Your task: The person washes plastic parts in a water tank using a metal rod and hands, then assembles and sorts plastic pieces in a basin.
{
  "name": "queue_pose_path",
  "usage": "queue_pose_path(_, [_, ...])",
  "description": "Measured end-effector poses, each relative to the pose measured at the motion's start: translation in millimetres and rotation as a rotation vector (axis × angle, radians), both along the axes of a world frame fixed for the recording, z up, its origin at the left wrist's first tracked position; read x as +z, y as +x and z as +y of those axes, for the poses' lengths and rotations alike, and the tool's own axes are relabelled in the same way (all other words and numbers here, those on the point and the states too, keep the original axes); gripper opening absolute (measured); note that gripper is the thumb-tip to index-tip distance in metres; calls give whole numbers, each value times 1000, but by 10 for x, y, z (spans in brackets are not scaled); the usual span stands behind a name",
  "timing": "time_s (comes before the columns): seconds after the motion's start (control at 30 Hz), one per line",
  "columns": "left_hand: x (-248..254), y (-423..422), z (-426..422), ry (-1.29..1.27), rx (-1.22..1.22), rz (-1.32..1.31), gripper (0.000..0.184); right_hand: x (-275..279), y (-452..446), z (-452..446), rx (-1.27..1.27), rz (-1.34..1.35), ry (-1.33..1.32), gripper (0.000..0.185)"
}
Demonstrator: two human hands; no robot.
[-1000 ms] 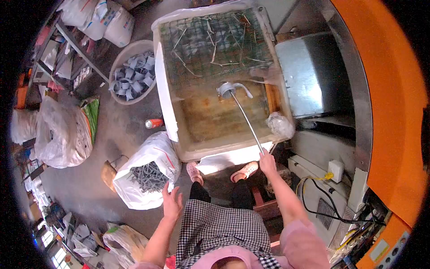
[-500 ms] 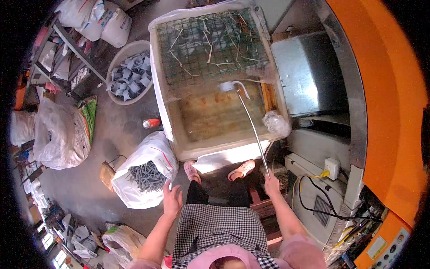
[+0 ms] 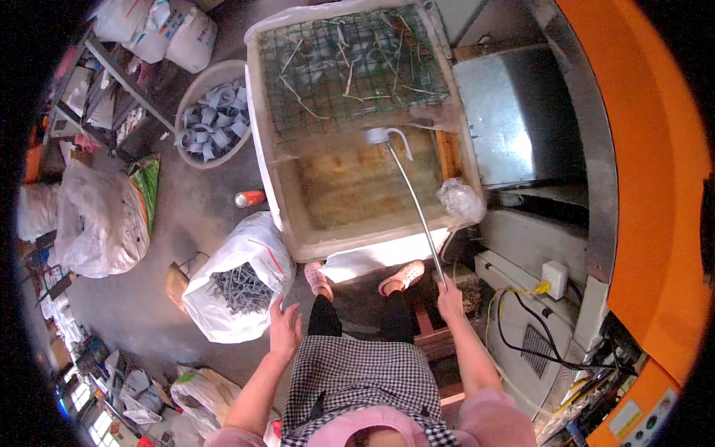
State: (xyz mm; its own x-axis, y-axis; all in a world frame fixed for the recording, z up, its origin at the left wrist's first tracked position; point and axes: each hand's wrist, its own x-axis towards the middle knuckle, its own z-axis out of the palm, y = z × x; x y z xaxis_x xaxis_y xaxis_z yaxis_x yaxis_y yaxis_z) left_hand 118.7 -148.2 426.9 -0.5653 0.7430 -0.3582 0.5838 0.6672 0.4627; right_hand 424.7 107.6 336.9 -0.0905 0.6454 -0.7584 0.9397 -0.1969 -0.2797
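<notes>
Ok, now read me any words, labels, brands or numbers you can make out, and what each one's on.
None reads clearly.
White sack at upper left: blue print, too blurred.
Open white bag of grey pieces: small print beside a red line, too small.
Orange-red can: markings too small.
Pale label on the orange machine: too small.

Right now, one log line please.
right hand: gripping metal rod | rod tip: at curved piece within tub | left hand: open, beside white sack
</notes>
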Motion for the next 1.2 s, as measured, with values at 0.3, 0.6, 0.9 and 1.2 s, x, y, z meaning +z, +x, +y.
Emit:
queue_pose_path(0.3, [-250,49,-164,-1,107,-76,33,-735,-376,270,65,102,82,40])
queue_pose_path(0.6, [-327,58,34,-9,70,1,32,-1684,-782,690,121,243,253,37])
queue_pose_path(0.9, [-618,92,-13,-18,123,-59,35,-2104,-1662,1209,109,308,306,31])
queue_pose_path(1.2, [-398,22,-82,56,157,-48,32,-1979,-2124,1246,178,362,292,30])
